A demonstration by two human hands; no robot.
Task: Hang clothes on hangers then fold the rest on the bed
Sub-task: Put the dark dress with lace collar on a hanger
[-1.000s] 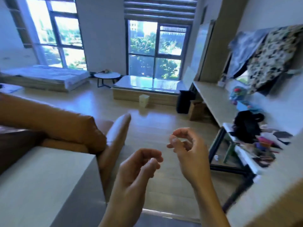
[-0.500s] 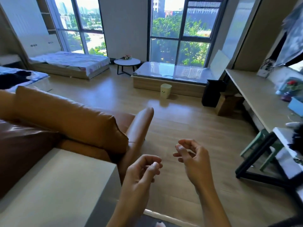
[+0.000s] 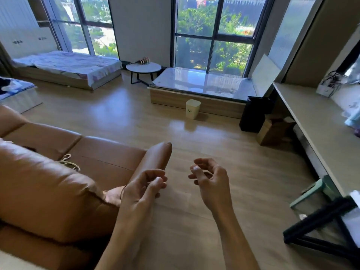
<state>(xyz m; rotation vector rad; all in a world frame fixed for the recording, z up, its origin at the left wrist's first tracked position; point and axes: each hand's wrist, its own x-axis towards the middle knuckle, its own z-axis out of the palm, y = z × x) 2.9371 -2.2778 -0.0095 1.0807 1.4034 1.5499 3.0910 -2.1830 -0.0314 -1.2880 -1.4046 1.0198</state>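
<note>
We hold our left hand (image 3: 144,188) and right hand (image 3: 210,182) loosely curled and empty, likely free for grabbing. The clothes (image 3: 7,85) lie heaped on the bed (image 3: 23,98) at nine o'clock, beyond the sofa (image 3: 58,182).

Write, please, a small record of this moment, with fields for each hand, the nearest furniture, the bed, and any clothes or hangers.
left hand: fingers loosely curled, holds nothing, beside the sofa arm
right hand: fingers loosely curled, holds nothing, over the light wooden floor
nearest furniture: brown leather sofa, on the left
bed: low wooden bed with pale patterned sheet, far left by the window
also there: round white side table with black legs; small cream bin
clothes: dark and white fabric at the left edge, too small to tell
hangers: none in view
</note>
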